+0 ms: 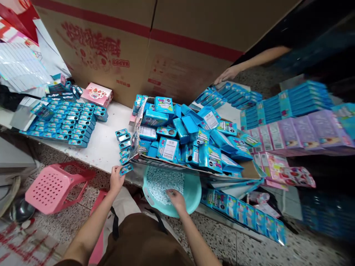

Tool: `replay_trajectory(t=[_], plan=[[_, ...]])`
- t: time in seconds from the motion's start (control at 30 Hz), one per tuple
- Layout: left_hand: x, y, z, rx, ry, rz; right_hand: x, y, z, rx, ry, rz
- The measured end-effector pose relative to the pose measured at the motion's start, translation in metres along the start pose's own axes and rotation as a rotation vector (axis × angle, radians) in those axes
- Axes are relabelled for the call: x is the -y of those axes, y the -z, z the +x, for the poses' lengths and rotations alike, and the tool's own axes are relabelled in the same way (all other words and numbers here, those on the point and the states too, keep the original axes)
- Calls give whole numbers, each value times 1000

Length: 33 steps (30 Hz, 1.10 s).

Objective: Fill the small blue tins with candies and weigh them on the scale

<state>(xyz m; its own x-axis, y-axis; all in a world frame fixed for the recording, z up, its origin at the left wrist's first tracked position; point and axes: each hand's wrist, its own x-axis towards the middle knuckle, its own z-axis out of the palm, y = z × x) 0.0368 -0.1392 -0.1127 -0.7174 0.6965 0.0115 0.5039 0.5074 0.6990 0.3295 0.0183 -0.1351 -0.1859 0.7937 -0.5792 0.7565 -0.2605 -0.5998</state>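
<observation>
My left hand (115, 180) grips a small blue tin (126, 169) at the front edge of the white table (102, 147), at the near end of a short column of like tins (122, 143). My right hand (175, 200) reaches into a teal basin (191, 195) full of small white candies (166, 183), fingers pinched among them; what they hold is hidden. Behind the basin a flat cardboard tray (249, 170) holds a heap of blue tins (188, 136).
Rows of blue tins (69, 120) and a pink box (97, 94) lie at the table's left. A big cardboard carton (155, 48) stands behind. Another person's hand (227, 75) touches blue packs (230, 94) at the back right. Stacked purple and blue boxes (299, 122) fill the right. A pink stool (54, 186) lies tipped on the floor.
</observation>
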Motion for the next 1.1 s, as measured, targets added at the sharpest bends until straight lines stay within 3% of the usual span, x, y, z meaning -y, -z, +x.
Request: replay_trajectory(t=[0.2,0.33,0.4,0.5,0.57,0.63,0.7,0.73,0.8,0.87,0.93,1.0,1.1], plan=[[19,-42,17,-176,14,-93,-30,-6,10,-67,3,-262],[21,-43,24,-243,69,-89,-36,-12,14,-99,-15,-354],[15,-28,25,-267,36,-70,-29,-12,15,-63,-6,-368],[-12,15,34,-366,-109,-66,-17,-7,18,-31,31,-409],[-46,52,55,-495,-230,-77,-12,-1,23,-37,46,-476],[-93,87,89,-601,-373,-92,-10,5,29,-59,46,-517],[-149,111,130,-525,-560,-25,-9,12,35,-89,58,-513],[-177,117,152,-423,-645,24,-8,15,38,-102,70,-504],[-226,115,190,-188,-749,137,-6,20,43,-120,108,-496],[-262,102,218,23,-756,288,-2,25,47,-132,153,-489],[-285,86,231,148,-729,390,3,30,51,-139,194,-481],[-297,74,234,192,-721,427,8,32,54,-144,223,-473],[-307,77,223,212,-726,428,15,33,60,-143,245,-458]])
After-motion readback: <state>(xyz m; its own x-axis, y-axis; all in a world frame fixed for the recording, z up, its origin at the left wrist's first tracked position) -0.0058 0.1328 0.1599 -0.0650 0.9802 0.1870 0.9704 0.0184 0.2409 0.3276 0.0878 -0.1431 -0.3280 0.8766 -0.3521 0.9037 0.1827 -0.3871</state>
